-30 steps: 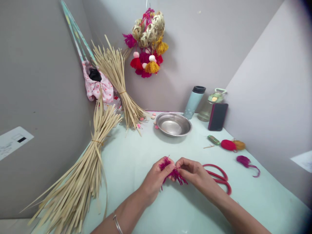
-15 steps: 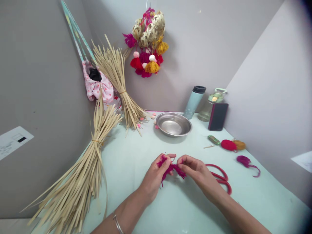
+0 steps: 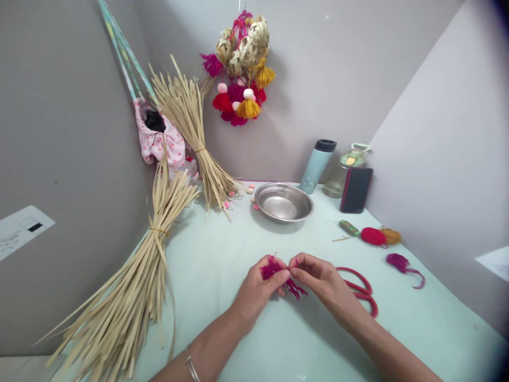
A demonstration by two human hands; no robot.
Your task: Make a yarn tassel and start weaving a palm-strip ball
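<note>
A small bunch of magenta yarn is gripped in my left hand, with loose strands showing above the thumb and hanging out below the fingers. My right hand is closed in a pinch, its thumb and forefinger tips meeting my left thumb at the yarn's middle. A bit of magenta shows between the right fingers. Just beyond the right wrist lie scissors with red handles, their blades hidden beneath that hand and forearm.
Bundles of pale strips lie and lean at left. Behind the hands sits a metal bowl. A tumbler, a bottle and a phone stand at back right, near red yarn and purple yarn. Tasselled ornaments hang above.
My left thumb has moved right, to the right fingertips. The yarn bunch has shifted and turned, its lower strands now pointing down and right. My right hand has barely moved.
</note>
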